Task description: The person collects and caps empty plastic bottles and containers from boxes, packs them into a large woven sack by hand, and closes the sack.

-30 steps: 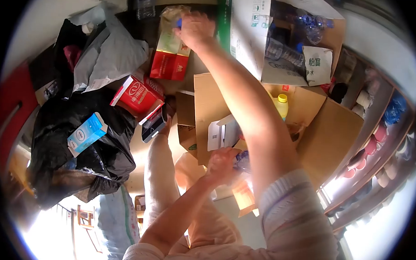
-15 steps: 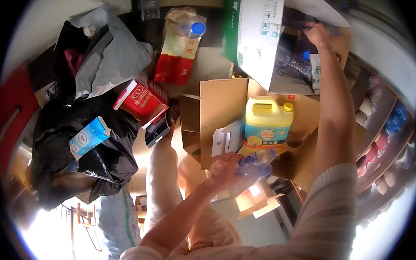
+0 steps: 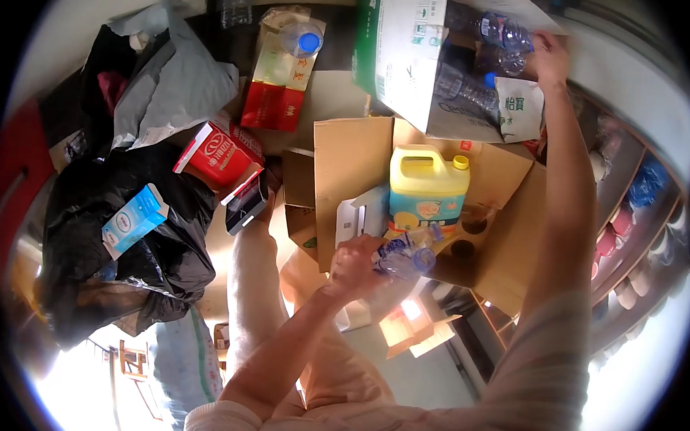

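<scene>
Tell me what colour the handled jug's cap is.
Yellow: the cap on the jug shows best in the head view.

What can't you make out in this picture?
Head view:
Plastic bottles: near ends covered by the left hand.
Right hand: fingertip contact with labelled bottle too small to tell.
White carton: top cut off by the upper edge.
Black bag: inside hidden by opaque folds.
Blue box: fine print too small.

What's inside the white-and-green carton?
Clear plastic bottles, at least one blue-capped; the right hand is beside them. Whatever lies behind the carton's printed wall is hidden.
</scene>
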Demonstrator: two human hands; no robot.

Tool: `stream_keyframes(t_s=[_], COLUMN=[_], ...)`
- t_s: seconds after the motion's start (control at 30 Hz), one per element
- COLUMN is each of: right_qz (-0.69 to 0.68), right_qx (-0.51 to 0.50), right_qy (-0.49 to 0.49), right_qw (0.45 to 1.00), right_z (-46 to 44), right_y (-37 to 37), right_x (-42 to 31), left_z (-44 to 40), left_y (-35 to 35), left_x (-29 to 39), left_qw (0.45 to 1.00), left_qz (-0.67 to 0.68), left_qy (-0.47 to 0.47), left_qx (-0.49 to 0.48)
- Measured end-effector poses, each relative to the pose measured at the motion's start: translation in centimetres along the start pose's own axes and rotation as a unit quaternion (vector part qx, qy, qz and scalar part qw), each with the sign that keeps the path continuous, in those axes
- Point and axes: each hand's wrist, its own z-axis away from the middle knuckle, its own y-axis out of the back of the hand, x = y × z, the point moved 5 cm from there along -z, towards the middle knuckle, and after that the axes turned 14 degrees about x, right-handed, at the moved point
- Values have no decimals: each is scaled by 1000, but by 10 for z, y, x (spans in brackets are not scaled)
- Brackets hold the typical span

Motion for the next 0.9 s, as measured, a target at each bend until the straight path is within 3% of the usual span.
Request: stream_keyframes(t_s=[0.13,0.17,0.27,0.4,0.47,0.53,0.6,0.73,0.8,0.83,0.87,0.9], right_qz=[-277,-266,-264,-131,-76,-77,-202,-280,-323,-342,-360,-474], right_qx=[-37,-31,-50,-152,-188,-219,-176,-302,-302,-307,-316,-367], right_qy=[-203,-205,-172,-112,-62,49,122,28,21,20,19,-43], right_qw=[938,941,948,973,977,972,956,911,897,888,878,800], right_z=[24,34,72,166,222,260,284,315,325,331,339,345], right_y=[52,66,102,174,224,269,302,350,378,390,402,416], right_x=[3,-7,-23,-50,-74,-103,-111,-128,-128,-127,-127,-124], left_z=[1,0,5,36,67,100,127,184,219,237,257,275], left_y=[3,5,12,38,29,19,12,-26,-41,-44,-49,-51], left_x=[2,3,11,70,94,120,129,137,148,155,159,165], left_qw=[999,999,978,953,950,959,955,966,965,963,953,932], left_qz=[25,33,39,-12,-49,-86,-55,57,115,111,203,295], left_qy=[-18,-19,-155,-252,-286,-267,-292,-210,-137,-199,-161,-122], left_qx=[37,30,131,169,113,42,15,-137,-191,-144,-159,-171])
